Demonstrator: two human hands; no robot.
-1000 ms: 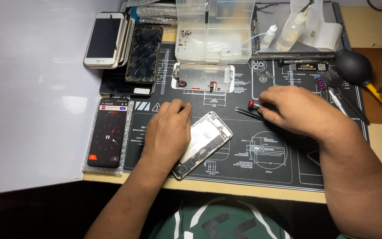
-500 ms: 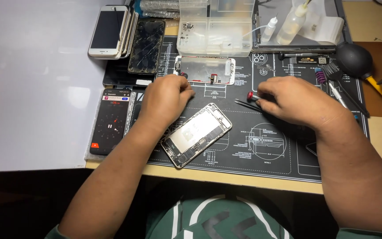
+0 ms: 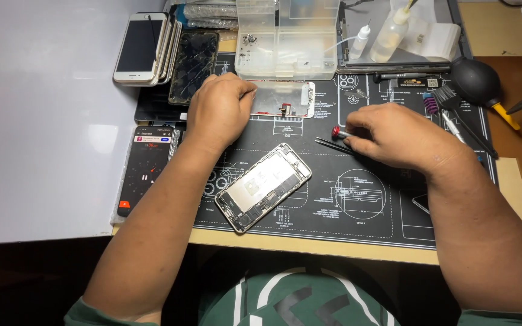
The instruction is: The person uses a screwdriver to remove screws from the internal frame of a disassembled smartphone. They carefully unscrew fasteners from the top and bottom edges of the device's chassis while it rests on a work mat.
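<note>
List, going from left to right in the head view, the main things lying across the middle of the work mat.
Phone with lit screen → left hand → opened phone body → red-tipped screwdriver → right hand → black rubber air blower.

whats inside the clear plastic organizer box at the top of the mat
The clear organizer box has several compartments; small dark bits, likely screws, lie scattered in the left ones. The others look bare, though glare hides detail. The left hand rests just below it.
</note>
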